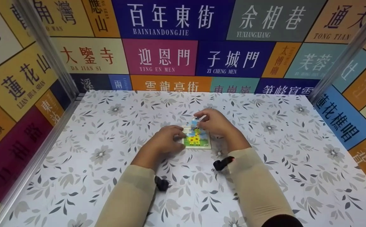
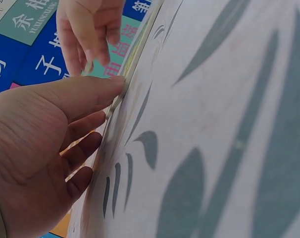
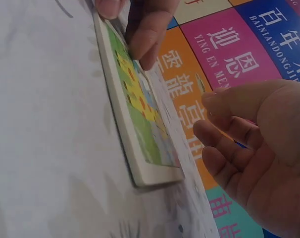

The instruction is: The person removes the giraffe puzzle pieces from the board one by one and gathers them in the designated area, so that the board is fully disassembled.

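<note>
Far left, toward nine o'clock: wall of flat, glossy-looking sign panels [image 1: 15, 154] in maroon, yellow and orange, lettered with Chinese characters. A straight, shiny corner strip [image 1: 49, 47] runs down to the table corner at ten.

Tablecloth [image 1: 198, 186]: smooth, white, printed with grey flowers and pointed leaves.

Left sleeve [image 1: 127, 192], beige, thin-looking fabric, enters from seven o'clock. Small black wrist device [image 1: 161, 183] on its inner side.

Left hand [image 1: 166, 138]: fingers bent, thumb and fingers holding the puzzle board [image 3: 121, 106] at its nine o'clock side; thumb against the edge.

Board lies near the centre of the table, flat on the cloth. Rectangular, thin, pale cream rim with rounded corners, plain matte sides. Printed face carries a yellow giraffe [image 1: 194, 140] with orange spots, green ground below, light blue about it.

Puzzle piece [image 1: 194, 123], small, thin, light blue, raised off the board toward its twelve o'clock edge; both wrist views show a gap between the two. Its exact outline is too small to tell.

Right hand [image 1: 216, 122], at the board's one o'clock: thumb and fingertips pinch that piece, other fingers curled.

Right sleeve [image 1: 255, 186], also beige, comes in from five o'clock, black device [image 1: 223, 163] on its inner side.
</note>
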Demonstrator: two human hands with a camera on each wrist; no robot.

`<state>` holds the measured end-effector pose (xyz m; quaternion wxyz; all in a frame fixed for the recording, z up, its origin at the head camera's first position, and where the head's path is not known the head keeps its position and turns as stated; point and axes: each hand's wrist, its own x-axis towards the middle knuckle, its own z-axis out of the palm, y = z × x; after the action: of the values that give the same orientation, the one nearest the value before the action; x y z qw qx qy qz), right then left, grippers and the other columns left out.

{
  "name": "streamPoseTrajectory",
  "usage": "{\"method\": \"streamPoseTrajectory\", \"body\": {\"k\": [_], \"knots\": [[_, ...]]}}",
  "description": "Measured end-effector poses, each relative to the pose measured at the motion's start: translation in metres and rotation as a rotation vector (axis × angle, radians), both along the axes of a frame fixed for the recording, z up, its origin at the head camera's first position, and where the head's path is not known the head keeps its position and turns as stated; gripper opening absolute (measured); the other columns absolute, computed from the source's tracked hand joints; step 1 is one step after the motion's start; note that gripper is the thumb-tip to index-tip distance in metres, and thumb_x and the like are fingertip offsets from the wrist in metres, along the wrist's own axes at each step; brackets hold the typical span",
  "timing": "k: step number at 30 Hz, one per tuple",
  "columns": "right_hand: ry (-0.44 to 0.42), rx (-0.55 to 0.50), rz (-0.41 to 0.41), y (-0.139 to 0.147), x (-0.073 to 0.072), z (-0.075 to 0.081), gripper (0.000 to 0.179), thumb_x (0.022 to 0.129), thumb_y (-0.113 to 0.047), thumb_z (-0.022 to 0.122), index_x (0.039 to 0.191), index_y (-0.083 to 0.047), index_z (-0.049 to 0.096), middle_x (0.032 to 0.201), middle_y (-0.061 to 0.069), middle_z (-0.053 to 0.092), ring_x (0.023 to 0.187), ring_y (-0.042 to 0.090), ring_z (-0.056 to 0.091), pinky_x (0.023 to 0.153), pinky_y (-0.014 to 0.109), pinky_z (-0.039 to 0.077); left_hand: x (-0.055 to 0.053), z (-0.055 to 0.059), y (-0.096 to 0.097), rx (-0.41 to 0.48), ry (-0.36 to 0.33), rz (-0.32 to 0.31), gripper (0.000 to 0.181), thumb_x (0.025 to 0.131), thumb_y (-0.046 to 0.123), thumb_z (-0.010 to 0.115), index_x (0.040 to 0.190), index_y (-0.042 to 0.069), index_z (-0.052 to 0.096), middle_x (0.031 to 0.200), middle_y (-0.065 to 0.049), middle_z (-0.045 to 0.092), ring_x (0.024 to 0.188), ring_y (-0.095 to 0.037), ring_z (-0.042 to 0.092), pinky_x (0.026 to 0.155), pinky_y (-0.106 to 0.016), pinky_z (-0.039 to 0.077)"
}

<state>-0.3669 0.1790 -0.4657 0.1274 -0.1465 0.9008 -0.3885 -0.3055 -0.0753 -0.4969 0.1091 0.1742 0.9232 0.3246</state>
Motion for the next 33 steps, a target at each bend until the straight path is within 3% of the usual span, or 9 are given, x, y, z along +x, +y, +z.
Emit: {"method": "streamPoseTrajectory", "body": {"k": [6,13,17,24,33], "knots": [[-0.005,-0.009,-0.060,0.032,-0.003,0.002,0.044,0.102,-0.017,0.070,0.145,-0.018,0.067,0.148,0.002,0.065,0.126,0.027,0.067,0.092,0.042,0.060,0.002,0.000,0.001,-0.021,-0.010,0.025,0.037,0.089,0.030,0.081,0.126,0.025,0.077,0.160,0.010,0.056,0.157,-0.026,0.042,0.132,-0.053,0.029],[-0.045,-0.018,-0.141,0.062,-0.010,-0.002,0.046,0.102,-0.020,0.072,0.147,-0.022,0.065,0.150,0.003,0.064,0.132,0.030,0.064,0.102,0.046,0.058,0.004,0.004,0.001,-0.034,-0.002,0.031,0.038,0.090,0.031,0.080,0.127,0.026,0.077,0.160,0.010,0.056,0.158,-0.025,0.041,0.132,-0.058,0.025],[-0.065,-0.012,-0.168,0.068,-0.012,-0.008,0.046,0.102,-0.020,0.072,0.148,-0.021,0.064,0.150,0.003,0.064,0.134,0.029,0.063,0.104,0.048,0.058,0.003,0.005,0.001,-0.046,-0.013,0.028,0.039,0.089,0.032,0.081,0.127,0.027,0.077,0.160,0.011,0.055,0.159,-0.025,0.039,0.133,-0.058,0.024],[-0.050,-0.004,-0.143,0.074,-0.013,-0.021,0.046,0.101,-0.018,0.072,0.146,-0.017,0.064,0.150,0.010,0.063,0.138,0.033,0.062,0.112,0.050,0.054,0.002,0.004,0.001,-0.037,-0.021,0.028,0.040,0.088,0.032,0.083,0.127,0.028,0.077,0.161,0.012,0.055,0.159,-0.026,0.040,0.132,-0.060,0.024],[-0.102,0.001,-0.208,0.072,-0.016,-0.030,0.045,0.099,-0.015,0.073,0.143,-0.019,0.066,0.146,0.007,0.065,0.134,0.029,0.059,0.118,0.050,0.047,0.001,0.001,0.001,-0.031,-0.053,0.053,0.039,0.087,0.034,0.084,0.125,0.032,0.077,0.160,0.015,0.054,0.159,-0.024,0.039,0.133,-0.057,0.025]]}}
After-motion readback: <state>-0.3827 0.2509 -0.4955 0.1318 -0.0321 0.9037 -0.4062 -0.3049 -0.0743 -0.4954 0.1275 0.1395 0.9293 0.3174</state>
